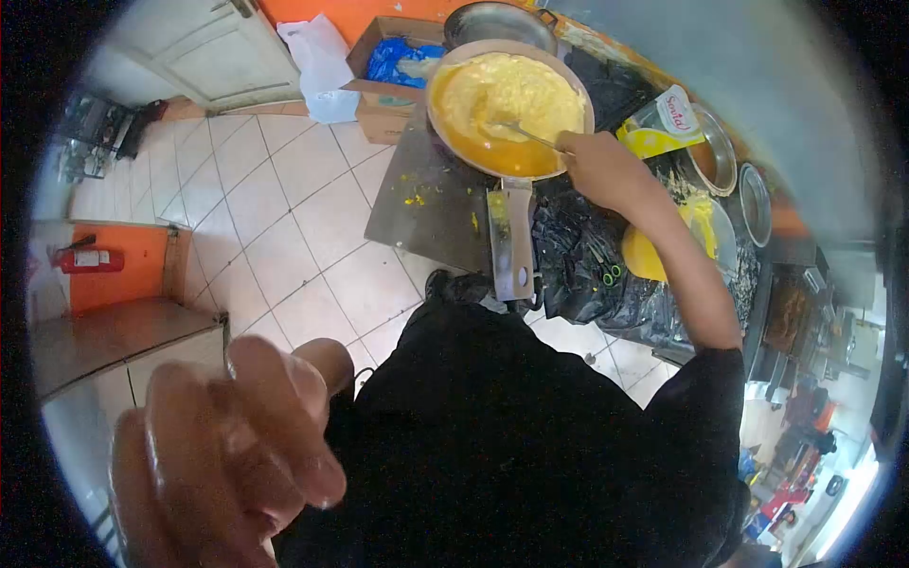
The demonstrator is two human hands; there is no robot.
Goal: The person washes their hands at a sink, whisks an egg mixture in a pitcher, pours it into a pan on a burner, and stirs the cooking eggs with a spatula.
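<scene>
My right hand (601, 170) is closed around a thin metal utensil (530, 134), a fork or spoon. Its far end dips into a yellow egg mixture (507, 99) in a large round frying pan (438, 121). The mixture looks thick at the back and runny toward the front. Toward my body points the pan's wide metal handle (514, 241), with nobody's hand on it. My left hand (227, 445) is raised close to the camera at the lower left, its fingers curled and shiny. Nothing shows in it.
Right of the pan are a yellow-smeared bowl (648, 254), a Sovita-labelled packet (668, 123), metal bowls (720, 151) and green-handled scissors (613, 275) on black plastic. Behind are another pan (497, 24) and a cardboard box (379, 114). A ledge (123, 336) stands left.
</scene>
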